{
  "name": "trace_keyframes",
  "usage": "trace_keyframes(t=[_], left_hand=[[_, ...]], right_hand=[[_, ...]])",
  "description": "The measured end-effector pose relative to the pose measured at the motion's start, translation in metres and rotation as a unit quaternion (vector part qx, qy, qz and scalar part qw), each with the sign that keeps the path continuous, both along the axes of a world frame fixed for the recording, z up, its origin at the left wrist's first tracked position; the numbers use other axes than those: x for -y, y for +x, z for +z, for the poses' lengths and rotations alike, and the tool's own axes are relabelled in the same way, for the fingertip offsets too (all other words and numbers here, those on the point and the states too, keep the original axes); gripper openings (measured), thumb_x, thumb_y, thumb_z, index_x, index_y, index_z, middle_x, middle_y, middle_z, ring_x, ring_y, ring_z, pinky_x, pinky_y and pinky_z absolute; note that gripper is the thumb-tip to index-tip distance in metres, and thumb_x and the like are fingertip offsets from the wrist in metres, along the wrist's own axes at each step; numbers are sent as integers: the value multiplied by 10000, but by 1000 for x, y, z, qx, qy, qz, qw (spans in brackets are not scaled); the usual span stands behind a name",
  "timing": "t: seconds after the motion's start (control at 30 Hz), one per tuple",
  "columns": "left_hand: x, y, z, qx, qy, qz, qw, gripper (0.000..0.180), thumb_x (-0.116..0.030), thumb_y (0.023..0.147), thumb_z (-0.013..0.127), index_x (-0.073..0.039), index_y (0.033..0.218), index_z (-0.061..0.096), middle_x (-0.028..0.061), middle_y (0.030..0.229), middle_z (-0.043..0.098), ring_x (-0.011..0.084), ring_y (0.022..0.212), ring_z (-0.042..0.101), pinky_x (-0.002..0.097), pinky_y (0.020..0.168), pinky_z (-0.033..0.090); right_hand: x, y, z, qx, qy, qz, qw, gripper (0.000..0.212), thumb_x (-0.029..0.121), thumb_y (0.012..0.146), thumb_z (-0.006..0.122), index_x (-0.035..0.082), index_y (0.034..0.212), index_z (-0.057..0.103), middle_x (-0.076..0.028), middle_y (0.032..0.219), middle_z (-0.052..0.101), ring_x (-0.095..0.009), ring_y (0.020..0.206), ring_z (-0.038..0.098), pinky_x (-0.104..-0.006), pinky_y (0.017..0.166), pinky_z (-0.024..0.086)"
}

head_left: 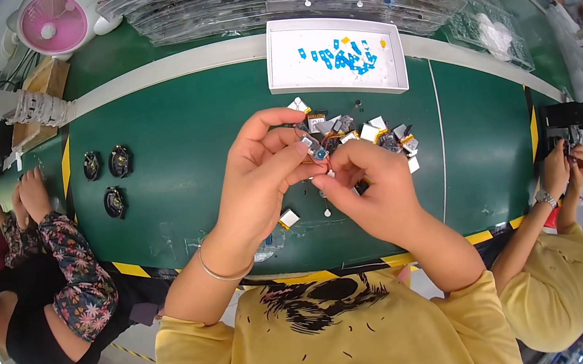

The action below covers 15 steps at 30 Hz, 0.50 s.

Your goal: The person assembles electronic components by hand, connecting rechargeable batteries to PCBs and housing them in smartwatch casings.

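Between the thumb and fingers of my left hand (254, 163) is a small electronic module (316, 151) with a blue part and thin wires. My right hand (379, 186) is closed in a pinch beside it, its fingertips at the thin reddish wires (328, 165); the exact grip is partly hidden. Just beyond my hands lies a loose pile of small silver battery packs (370, 132) with yellow tape, mixed with dark parts. A single battery pack (289, 218) rests nearer to me, below my left hand. A small white round piece (327, 212) lies beside it.
A white open box (277, 73) holding small blue pieces stands past the pile. Three round black parts (114, 202) sit on the left of the green table (175, 138). Stacked clear trays (231, 6) line the back. Co-workers sit on both sides; a pink fan (53, 23) is back left.
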<state>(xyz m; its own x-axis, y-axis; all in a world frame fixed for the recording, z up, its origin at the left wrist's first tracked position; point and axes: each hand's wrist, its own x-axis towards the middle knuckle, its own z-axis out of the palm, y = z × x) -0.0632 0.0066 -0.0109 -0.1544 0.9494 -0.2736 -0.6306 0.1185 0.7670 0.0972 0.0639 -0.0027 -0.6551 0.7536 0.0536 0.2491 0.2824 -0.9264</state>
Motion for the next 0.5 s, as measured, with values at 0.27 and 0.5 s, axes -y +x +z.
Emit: trace_keyframes(t=[0.27,0.5], left_hand=[[4,2,5,-239,98,34,965,292,39,795,616,-10,1077,561,84,971,606,176,825,636,292,713,538],[6,11,9,-548,155,3,822,187,16,713,693,5,891,638,108,860,641,192,797,643,277,688,514]], right_hand=[[-8,6,0,-106,-33,-42,993,163,-41,828,610,-31,990,626,-64,886,624,-91,763,597,-217,668,491],[-8,5,7,-68,71,-44,994,119,-24,815,615,-25,925,661,-83,817,631,-118,705,593,-227,619,462]])
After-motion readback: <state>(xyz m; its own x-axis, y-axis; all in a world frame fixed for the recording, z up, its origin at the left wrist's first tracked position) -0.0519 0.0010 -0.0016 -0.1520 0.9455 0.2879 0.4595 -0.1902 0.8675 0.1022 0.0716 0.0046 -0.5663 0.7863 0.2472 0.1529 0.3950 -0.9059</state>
